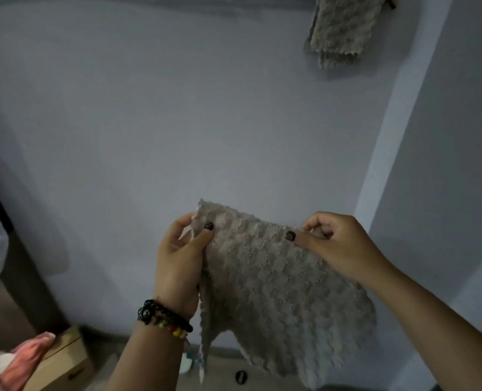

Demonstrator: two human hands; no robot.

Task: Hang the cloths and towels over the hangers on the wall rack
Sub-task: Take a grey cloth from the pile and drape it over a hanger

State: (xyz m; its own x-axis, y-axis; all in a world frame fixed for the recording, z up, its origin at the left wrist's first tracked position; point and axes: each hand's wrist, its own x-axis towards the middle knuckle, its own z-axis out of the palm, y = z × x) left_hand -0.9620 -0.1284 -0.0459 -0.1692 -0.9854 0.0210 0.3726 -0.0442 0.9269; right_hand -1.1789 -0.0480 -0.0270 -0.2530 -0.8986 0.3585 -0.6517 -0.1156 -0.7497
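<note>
Head view is showing me holding a beige cloth (276, 292) up in front of the wall (177, 122), low in the frame. My left hand (177, 266) is pinching its top left corner, thumb on the near face and fingers curled behind. My right hand (338, 246) is pinching the top edge further right, thumb flat on the near face and fingers bent over the far side. Between the two pinches the top edge is running roughly level, sloping a little down to the right, and the rest is hanging below, its lower hem drooping unevenly.

The hanger (390, 1) is sitting well above and to the right, at the top edge of the frame, with only a dark stub showing. Another cloth (341, 29) is already draped over it. So the target is lying up and right of my grip, and my right hand is the nearer one. I cannot tell whether a free hanger is sitting beside the taken one.

Both forearms are reaching forward and up, wrists slightly bent inward, a beaded bracelet (163, 317) on the left. I am judging that the next lift calls for raising the top edge high, keeping it stretched.
</note>
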